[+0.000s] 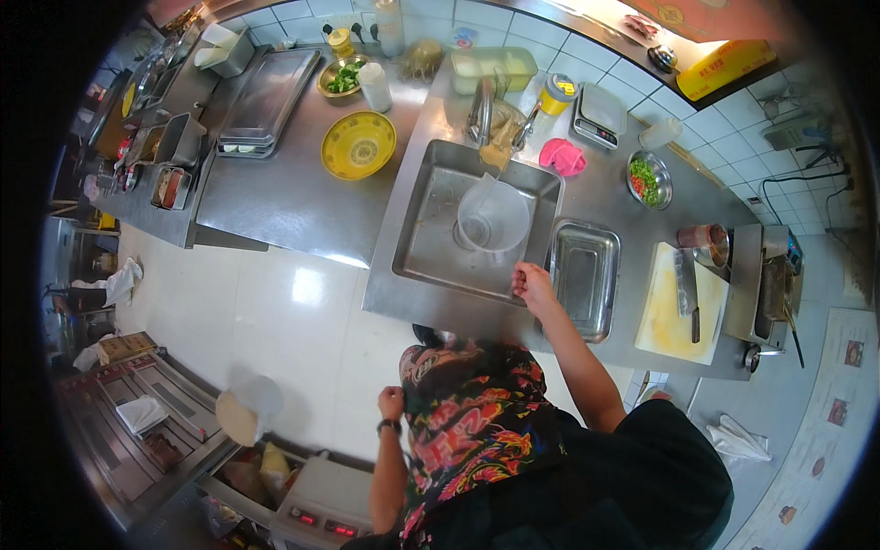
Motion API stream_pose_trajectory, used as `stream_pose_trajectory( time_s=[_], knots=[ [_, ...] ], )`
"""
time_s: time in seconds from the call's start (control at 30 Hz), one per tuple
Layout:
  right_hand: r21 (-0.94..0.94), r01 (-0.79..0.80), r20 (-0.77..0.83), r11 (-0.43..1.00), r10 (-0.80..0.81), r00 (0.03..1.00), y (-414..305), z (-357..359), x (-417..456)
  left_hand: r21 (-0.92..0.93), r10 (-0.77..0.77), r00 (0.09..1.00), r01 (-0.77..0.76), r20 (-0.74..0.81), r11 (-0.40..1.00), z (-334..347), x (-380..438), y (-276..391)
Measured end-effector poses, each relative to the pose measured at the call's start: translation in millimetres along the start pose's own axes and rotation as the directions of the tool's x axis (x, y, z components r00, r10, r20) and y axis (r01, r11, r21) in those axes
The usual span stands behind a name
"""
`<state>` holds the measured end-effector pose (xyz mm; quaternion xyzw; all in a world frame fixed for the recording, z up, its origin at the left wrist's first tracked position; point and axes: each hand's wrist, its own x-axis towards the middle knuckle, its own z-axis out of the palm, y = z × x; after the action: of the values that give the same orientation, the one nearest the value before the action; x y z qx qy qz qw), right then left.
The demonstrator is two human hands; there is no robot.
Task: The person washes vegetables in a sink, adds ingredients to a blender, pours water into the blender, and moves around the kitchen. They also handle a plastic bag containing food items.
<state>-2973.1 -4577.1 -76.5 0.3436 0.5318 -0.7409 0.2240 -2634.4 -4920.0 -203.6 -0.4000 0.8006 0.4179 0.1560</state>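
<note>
A translucent plastic jug [493, 218] stands tilted in the steel sink [433, 240], below the tap [483, 113]. Over the sink's front right edge is my right hand [533, 283], its fingers curled close to the jug's near side; whether they grip its handle I cannot tell. My left hand [390, 403] hangs beside the patterned apron [474, 419], closed, with a dark band on the wrist and nothing seen in it. A steel tray [584, 282] lies on the counter just right of my right hand.
Left of the sink are a yellow bowl [359, 145], a bowl of chopped greens [344, 77] and lidded trays [271, 96]. To the right, a cleaver [687, 285] rests on a cutting board [656, 323]. A pink cloth [562, 157] and scale [599, 117] stand behind.
</note>
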Motion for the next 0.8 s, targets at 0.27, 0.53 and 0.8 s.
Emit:
stream_pose_trajectory(
  time_s=[0.27,0.53,0.8],
  knots=[
    [0.004,0.002,0.009,1.0,-0.002,1.0,4,-2,-5,-0.031,0.032,0.999,-0.032,-0.009,0.999,-2,5,36],
    [-0.039,0.004,-0.004,0.999,-0.004,1.0,11,3,3,-0.033,0.085,0.992,-0.089,-0.09,0.996,-1,-1,25],
    [-0.023,0.008,0.025,1.0,-0.007,1.0,13,8,2,-0.059,0.019,0.998,-0.023,-0.063,0.998,2,-8,17]
  ],
)
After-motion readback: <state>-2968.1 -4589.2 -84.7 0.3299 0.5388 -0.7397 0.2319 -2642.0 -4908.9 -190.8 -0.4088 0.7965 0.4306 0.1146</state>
